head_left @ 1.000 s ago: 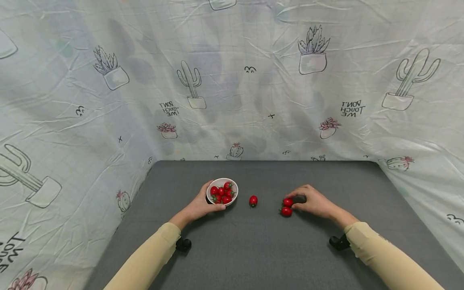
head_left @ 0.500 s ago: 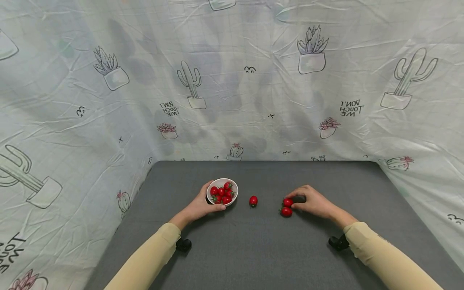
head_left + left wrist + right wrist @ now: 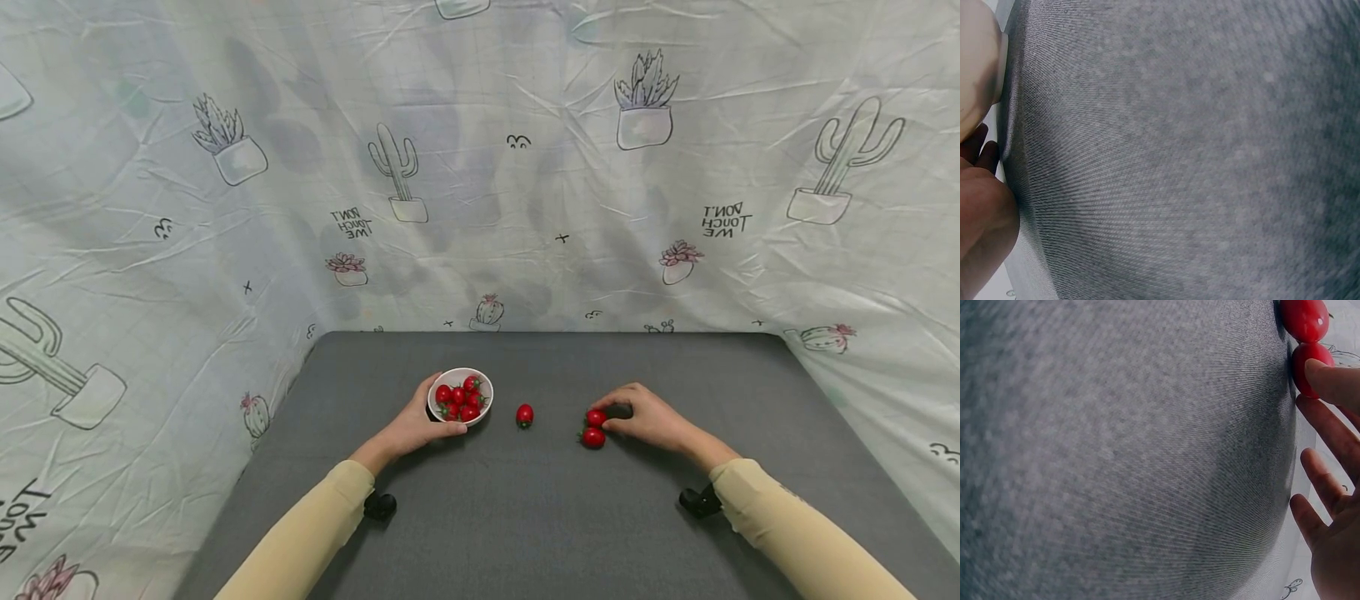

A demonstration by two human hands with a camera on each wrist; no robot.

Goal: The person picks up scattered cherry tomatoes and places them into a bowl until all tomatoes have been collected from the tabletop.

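Note:
My left hand (image 3: 411, 431) holds a small white bowl (image 3: 432, 414) from its left side, thumb at the near side. Several red cherry tomatoes (image 3: 458, 396) with green stems lie in it. In the left wrist view only the outside of the bowl (image 3: 974, 59) shows. On the right, my right hand (image 3: 652, 418) pinches a cherry tomato (image 3: 595, 417) between thumb and forefinger, low at the tabletop. A second cherry tomato (image 3: 592, 438) touches it on the near side. In the right wrist view the thumb (image 3: 1338, 384) covers part of the pinched tomato (image 3: 1300, 359); the other fingers are spread.
A single cherry tomato (image 3: 524, 415) lies on the dark grey table (image 3: 510, 517) between the bowl and my right hand. A pale cloth (image 3: 480, 183) printed with cacti hangs behind and beside the table. Each wrist carries a black camera mount.

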